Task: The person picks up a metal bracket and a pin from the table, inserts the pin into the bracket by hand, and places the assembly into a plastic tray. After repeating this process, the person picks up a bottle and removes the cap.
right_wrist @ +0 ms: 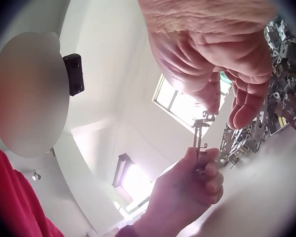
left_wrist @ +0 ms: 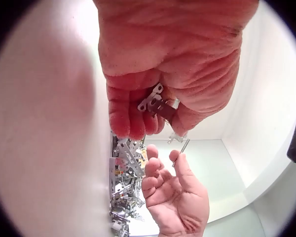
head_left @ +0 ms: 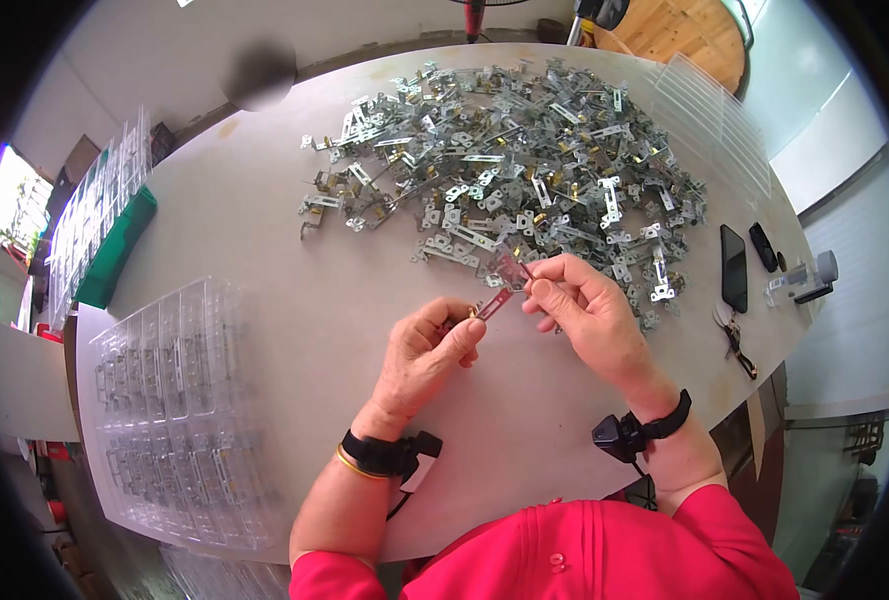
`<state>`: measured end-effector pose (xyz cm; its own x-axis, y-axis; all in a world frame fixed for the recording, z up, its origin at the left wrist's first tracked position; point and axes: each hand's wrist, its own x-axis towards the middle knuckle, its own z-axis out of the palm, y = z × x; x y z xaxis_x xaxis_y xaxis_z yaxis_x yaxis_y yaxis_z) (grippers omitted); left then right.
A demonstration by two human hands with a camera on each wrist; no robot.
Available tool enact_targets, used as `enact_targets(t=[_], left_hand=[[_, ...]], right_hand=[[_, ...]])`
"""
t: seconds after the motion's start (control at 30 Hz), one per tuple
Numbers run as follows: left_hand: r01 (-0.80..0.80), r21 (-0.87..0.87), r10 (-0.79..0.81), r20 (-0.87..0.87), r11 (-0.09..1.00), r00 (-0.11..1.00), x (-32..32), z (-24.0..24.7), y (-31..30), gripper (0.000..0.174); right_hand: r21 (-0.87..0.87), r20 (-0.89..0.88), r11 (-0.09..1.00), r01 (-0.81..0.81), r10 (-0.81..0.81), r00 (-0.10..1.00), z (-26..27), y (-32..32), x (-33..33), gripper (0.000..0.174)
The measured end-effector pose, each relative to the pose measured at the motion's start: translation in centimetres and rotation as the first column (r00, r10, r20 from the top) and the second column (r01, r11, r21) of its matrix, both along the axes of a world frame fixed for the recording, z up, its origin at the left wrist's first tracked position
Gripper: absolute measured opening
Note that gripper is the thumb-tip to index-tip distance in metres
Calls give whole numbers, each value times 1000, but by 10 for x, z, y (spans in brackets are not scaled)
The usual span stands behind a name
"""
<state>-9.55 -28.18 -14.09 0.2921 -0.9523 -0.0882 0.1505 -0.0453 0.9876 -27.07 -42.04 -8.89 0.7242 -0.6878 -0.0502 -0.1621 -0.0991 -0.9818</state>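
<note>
My left hand (head_left: 424,350) grips a slotted metal bracket (head_left: 494,304) between thumb and curled fingers, its long end pointing up and right. In the left wrist view, the bracket's near end (left_wrist: 150,101) shows inside the palm. My right hand (head_left: 599,320) is close beside it, thumb and forefinger pinching a thin metal rod (left_wrist: 183,150). In the right wrist view, the right thumb comes right at the top of the upright bracket (right_wrist: 198,133). Beyond both hands lies a large pile of similar metal brackets (head_left: 484,158), some with brass-coloured parts.
Clear plastic trays with brackets in their compartments (head_left: 179,375) lie at the left. Behind them stand more clear trays by a green bin (head_left: 119,250). To the right are a phone (head_left: 733,266), pliers-like tool (head_left: 735,345) and a small black object (head_left: 762,247). Ribbed clear trays (head_left: 714,115) lie far right.
</note>
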Motion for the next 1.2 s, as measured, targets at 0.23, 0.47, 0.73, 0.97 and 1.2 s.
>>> enact_targets(t=[0.23, 0.47, 0.73, 0.97, 1.2], left_hand=[[113, 39, -109, -95, 993, 990, -3, 6, 1, 36], [22, 27, -21, -32, 999, 999, -8, 10, -1, 33], [-10, -306, 182, 537, 952, 824, -11, 2, -9, 23], [-27, -261, 188, 614, 965, 766, -17, 10, -10, 18], [-257, -327, 414, 651, 909, 637, -13, 23, -7, 16]], right_hand=[[203, 201, 972, -115, 74, 977, -6, -1, 4, 17], [224, 226, 972, -71, 19, 974, -10, 0, 3, 16], [216, 137, 976, 0, -30, 990, -11, 3, 4, 13], [243, 152, 970, 2, -40, 988, -3, 5, -1, 16], [82, 211, 991, 102, -117, 970, 1, 5, -10, 17]])
